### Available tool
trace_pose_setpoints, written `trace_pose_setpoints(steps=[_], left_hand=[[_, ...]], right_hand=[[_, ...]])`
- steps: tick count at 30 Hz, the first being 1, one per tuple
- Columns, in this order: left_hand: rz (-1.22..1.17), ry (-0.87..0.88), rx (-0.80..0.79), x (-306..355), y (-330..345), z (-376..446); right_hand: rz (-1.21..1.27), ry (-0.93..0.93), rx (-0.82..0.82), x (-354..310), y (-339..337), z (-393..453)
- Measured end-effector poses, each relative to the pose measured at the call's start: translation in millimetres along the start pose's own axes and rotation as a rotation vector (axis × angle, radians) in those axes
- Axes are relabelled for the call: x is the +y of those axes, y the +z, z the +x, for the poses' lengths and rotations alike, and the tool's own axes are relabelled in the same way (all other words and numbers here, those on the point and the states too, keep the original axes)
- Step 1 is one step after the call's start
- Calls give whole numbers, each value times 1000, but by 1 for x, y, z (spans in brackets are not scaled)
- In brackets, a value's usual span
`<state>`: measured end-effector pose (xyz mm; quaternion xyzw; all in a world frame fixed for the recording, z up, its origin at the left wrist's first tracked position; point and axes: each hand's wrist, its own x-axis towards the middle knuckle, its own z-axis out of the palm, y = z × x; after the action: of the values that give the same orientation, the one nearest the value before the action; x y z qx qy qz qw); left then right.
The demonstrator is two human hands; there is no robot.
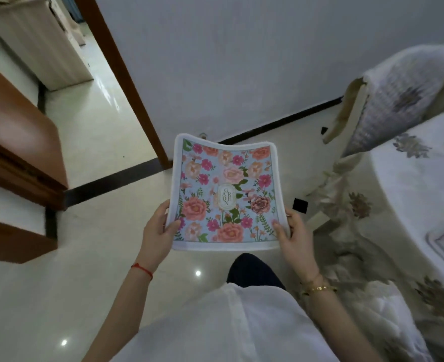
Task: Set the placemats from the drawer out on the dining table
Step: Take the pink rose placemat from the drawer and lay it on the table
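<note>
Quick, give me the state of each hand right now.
Left hand: closed on the left edge of the floral, white-bordered rectangular placemat.
Right hand: closed on its right edge.

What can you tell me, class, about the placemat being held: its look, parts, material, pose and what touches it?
The placemat is a rounded-corner rectangle with a white border around a pale blue field of pink, peach and magenta flowers and green leaves. A cream oval label at its centre reads GARDEN. It looks like soft, flexible fabric, sagging along its length. It is held face up in the air above the glossy floor, left of the cloth-covered table. The left hand and right hand grip its near corners, thumbs on top.
</note>
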<state>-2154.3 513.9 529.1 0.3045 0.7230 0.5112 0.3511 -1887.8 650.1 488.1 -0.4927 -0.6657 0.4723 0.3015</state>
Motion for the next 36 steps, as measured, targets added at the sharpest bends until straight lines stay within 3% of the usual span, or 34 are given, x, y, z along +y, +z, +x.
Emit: trace_pose_setpoints(steps=[6,15,23,29,36], left_hand=[[23,22,-134,28,52,141],[20,118,-310,117,169,355],[5,117,-382,162,248,503],[-23,166,-517,204,321,635],[16,263,-788,297,418,781]], right_hand=[[8,55,151,3,-14,106],[-73,69,269,-4,-102,314],[-128,95,399,-6,-138,449],[-107,133,578,-2,-156,555],[-64,188,850,-27,-185,664]])
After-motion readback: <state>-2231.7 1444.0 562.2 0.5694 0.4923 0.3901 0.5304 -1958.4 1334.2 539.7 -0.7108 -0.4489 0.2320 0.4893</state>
